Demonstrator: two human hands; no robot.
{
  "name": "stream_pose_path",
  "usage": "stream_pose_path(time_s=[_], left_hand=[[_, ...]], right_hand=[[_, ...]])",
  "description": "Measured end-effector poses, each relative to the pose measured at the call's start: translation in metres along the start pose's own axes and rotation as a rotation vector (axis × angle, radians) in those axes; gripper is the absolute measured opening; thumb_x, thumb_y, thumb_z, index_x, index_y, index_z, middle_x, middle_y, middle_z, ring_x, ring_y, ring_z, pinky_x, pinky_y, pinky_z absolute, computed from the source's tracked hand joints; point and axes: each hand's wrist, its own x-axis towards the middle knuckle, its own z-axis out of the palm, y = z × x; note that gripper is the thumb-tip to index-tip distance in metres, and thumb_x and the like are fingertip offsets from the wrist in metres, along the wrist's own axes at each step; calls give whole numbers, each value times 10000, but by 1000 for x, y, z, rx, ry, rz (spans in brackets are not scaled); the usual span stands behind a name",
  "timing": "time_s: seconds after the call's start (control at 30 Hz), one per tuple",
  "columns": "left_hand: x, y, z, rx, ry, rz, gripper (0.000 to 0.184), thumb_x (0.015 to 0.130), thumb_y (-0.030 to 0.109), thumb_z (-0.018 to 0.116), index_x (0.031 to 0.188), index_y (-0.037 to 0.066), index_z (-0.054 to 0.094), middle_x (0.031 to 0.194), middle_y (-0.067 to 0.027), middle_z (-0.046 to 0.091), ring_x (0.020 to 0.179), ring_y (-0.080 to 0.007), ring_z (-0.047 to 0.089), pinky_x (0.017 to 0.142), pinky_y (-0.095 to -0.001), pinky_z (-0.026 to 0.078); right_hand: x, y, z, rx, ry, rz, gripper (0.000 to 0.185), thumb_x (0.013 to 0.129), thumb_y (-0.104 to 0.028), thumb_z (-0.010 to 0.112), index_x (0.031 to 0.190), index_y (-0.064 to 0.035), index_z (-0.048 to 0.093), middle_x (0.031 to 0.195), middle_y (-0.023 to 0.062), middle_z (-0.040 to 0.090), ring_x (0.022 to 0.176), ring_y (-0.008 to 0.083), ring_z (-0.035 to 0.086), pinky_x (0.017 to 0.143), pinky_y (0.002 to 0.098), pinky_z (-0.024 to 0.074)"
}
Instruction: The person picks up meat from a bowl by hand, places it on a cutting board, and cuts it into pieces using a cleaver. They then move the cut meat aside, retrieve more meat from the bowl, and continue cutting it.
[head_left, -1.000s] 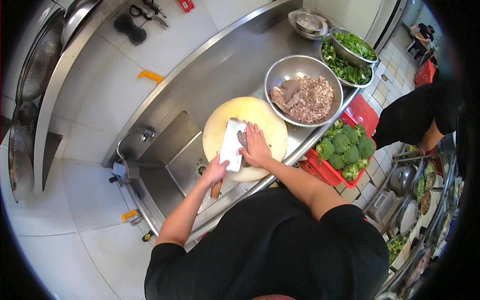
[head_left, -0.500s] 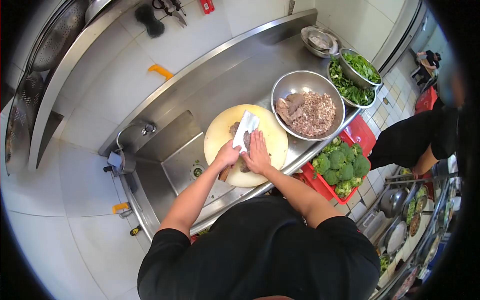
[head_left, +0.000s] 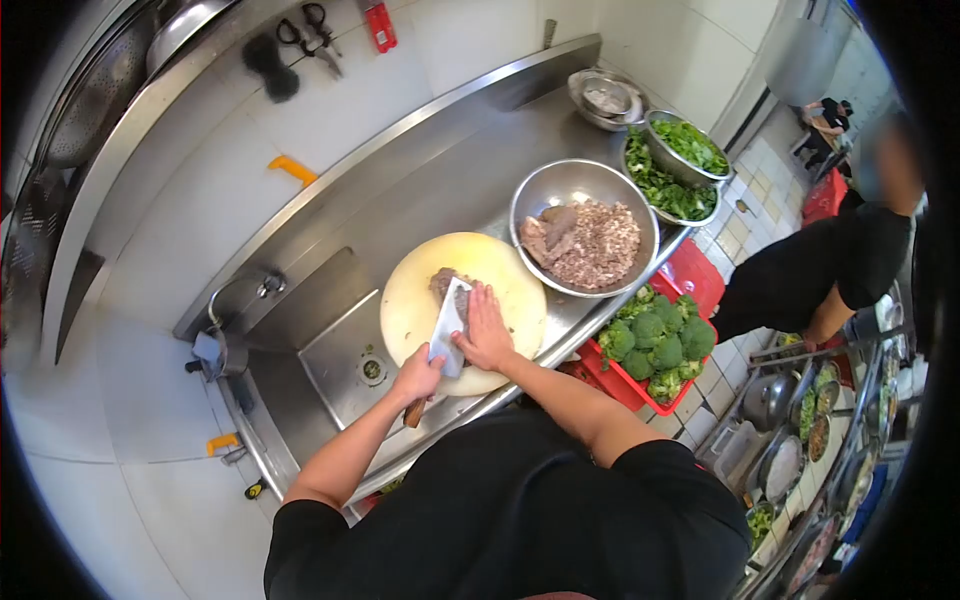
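Left hand (head_left: 418, 373) grips the cleaver (head_left: 449, 328) by its handle, while right hand (head_left: 486, 333) is open, with the fingers stretched flat beside the blade. Meat (head_left: 441, 281) lies on the round board (head_left: 412, 300), on both sides of the blade, and a pale margin shows between it and the board's left edge. Near the right edge stands the bowl (head_left: 540, 192); the sink (head_left: 328, 345) opens at left, and behind, the counter (head_left: 420, 190) stretches wide toward the wall.
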Motion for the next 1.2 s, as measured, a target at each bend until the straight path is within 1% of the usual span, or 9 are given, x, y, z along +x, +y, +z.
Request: stream_pose_path(time_s=[0.07, 0.1, 0.3, 0.37, 0.4, 0.53, 0.73, 0.87, 1.2], left_hand=[[33, -2, 12, 56, 63, 106, 350, 1047, 309, 576, 1187, -11, 563, 767, -189, 677, 479, -261, 643, 451, -418, 512], [24, 38, 5, 14, -14, -27, 294, 1060, 247, 552, 1213, -4, 539, 769, -127, 653, 470, -220, 600, 417, -397, 494], [36, 52, 7, -22, -39, 83, 277, 1070, 248, 543, 1218, 15, 555, 779, -121, 652, 487, -212, 611, 422, -398, 497], [35, 26, 9, 14, -7, 140, 266, 1075, 247, 535, 1213, 22, 565, 752, -110, 626, 477, -204, 601, 425, -388, 493], [33, 13, 8, 52, -9, 144, 310, 1067, 261, 535, 1236, 6, 583, 779, -135, 672, 513, -232, 640, 439, -400, 499], [-8, -11, -3, -128, -145, 42, 267, 1046, 159, 542, 1259, 0, 509, 847, -145, 643, 440, -228, 581, 377, -385, 479], [24, -10, 19, -150, -69, 96, 235, 1062, 205, 561, 1194, 16, 514, 753, -102, 588, 417, -199, 536, 359, -377, 457], [35, 25, 19, -33, -32, 87, 371, 1082, 368, 556, 1096, 0, 506, 762, -151, 618, 442, -236, 594, 381, -399, 475], [4, -21, 14, 34, -61, 85, 283, 1061, 221, 538, 1211, -17, 512, 855, -192, 663, 486, -276, 646, 401, -410, 510]], right_hand=[[0, 4, 1, -11, 7, 5, 1010, 1012, -578, 489, 1604, 132, 81, 1683, 364, 64, 1576, 523, 35, 1288, 561, 79], [-5, 4, 4, -5, 12, 18, 1010, 1011, -573, 496, 1604, 132, 83, 1683, 364, 67, 1576, 521, 37, 1289, 557, 80], [-1, 4, 2, 14, 45, 43, 993, 1013, -565, 486, 1593, 151, 117, 1689, 343, 100, 1584, 491, 57, 1304, 518, 70], [-1, 11, 12, -14, 77, -32, 997, 1013, -570, 487, 1590, 153, 113, 1675, 362, 127, 1573, 513, 89, 1296, 535, 95], [-3, 8, 11, -9, 78, -46, 990, 1015, -572, 482, 1591, 147, 119, 1676, 359, 126, 1574, 511, 91, 1296, 533, 99], [-10, 3, -3, 0, 51, -70, 946, 1028, -554, 478, 1586, 135, 147, 1675, 360, 121, 1583, 492, 80, 1298, 528, 106], [-9, 0, -7, -2, 67, -4, 953, 1044, -584, 431, 1591, 138, 132, 1679, 357, 102, 1586, 489, 57, 1301, 517, 90], [-9, 2, 1, -14, 111, 15, 959, 1045, -601, 413, 1599, 128, 126, 1684, 347, 107, 1587, 483, 61, 1303, 510, 86], [-11, 0, 0, 19, 80, -20, 945, 1037, -554, 471, 1598, 120, 119, 1685, 341, 108, 1585, 481, 82, 1301, 514, 111]])
